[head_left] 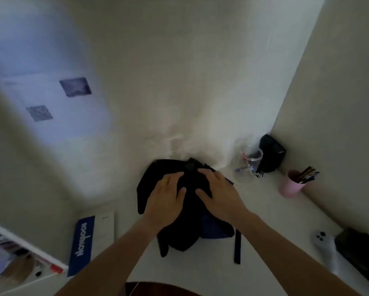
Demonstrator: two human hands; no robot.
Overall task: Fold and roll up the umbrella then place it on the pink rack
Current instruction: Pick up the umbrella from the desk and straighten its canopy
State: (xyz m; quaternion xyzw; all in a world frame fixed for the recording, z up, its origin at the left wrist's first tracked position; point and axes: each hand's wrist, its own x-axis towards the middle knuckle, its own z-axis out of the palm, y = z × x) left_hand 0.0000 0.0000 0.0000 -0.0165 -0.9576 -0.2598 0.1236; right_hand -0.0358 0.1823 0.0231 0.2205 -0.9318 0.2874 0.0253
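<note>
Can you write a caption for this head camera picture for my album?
Both hands, left and right, press flat on a dark fabric umbrella lying on a white desk.

Black umbrella [179, 201] fabric with a dark blue patch at its right side and a black strap [237, 246] trailing off it, on a white table [271, 218]. Blue notebook [83, 244] with white lettering and a white strip along one edge. Pale pink cup [290, 186] with dark pencils. Clear cup [248, 165] with red and blue bits inside. Black box [272, 153] in the corner. Off-white walls [179, 71] with two greyish mottled squares.
</note>
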